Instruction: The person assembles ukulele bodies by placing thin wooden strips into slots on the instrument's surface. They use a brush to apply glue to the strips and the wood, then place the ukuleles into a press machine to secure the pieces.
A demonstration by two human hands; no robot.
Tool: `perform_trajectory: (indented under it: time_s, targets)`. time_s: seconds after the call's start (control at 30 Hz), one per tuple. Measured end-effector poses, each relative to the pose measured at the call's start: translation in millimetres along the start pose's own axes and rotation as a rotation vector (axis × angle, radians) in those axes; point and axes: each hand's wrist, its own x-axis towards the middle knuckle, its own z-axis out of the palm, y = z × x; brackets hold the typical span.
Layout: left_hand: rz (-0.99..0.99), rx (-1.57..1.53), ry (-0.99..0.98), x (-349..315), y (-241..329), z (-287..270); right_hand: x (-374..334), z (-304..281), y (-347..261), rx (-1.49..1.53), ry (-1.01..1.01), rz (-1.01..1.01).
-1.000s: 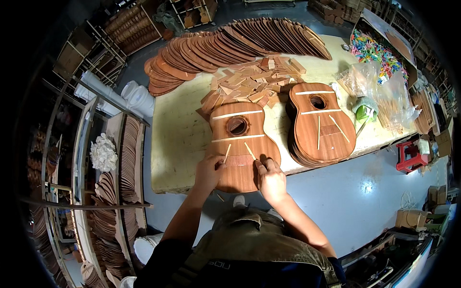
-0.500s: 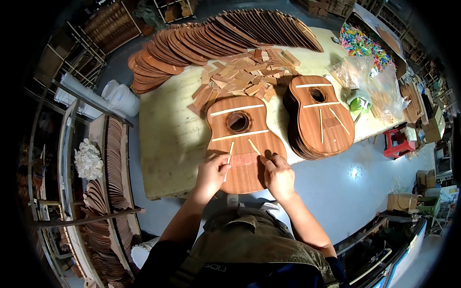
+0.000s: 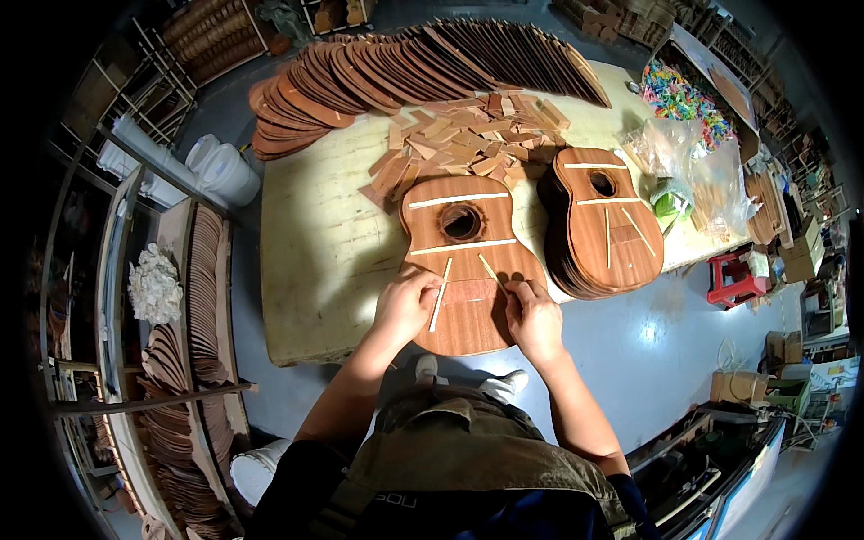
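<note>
1. The brown, guitar-shaped wooden plate point(image 3: 470, 315) lies flat at the desk's near side, left of centre; its near end seems to overhang the edge. Pressure on that end could tip or slide it.

2. Two slim, pale wooden strips slant below its round hole: the left strip point(image 3: 436, 315) and the right strip point(image 3: 490, 270). Either might skew if nudged sideways or pressed unevenly.

3. The left hand point(image 3: 408, 303) is curled with fingertips drawn together at the left strip; the right hand point(image 3: 535, 317) is likewise nearly closed at the right strip's near end. I cannot tell whether they pinch or only press.

4. Just right is a stack of similar brown plates point(image 3: 621, 261), strips on the top one; a bump from the right arm could shift it.

5. Beyond the plate spreads a loose heap of small, flat brown wood pieces point(image 3: 468, 144); stray ones could slide underneath.

6. Far right, a large open box point(image 3: 711, 67) holds many small multicoloured pieces. Nearer, a clear plastic bag point(image 3: 731, 180) lies with thin tan sticks; whether they are inside is unclear.

7. Left of the desk point(image 3: 310, 270), white plastic buckets point(image 3: 229, 177) stand on the floor, contents hidden.
</note>
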Motion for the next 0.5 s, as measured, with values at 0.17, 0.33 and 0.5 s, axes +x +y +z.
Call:
perform_trajectory:
  time_s: [0.17,0.33,0.5]
  targets:
    - [0.023,0.011,0.022,-1,-5,5,-6,-13,4,0.196,0.027,0.148]
    - [-0.045,-0.036,0.035,-5,-8,6,-34,-32,21,0.312,0.133,0.305]
    - [0.002,0.007,0.03,4,-13,6,-86,-46,63,0.383,0.236,0.532]
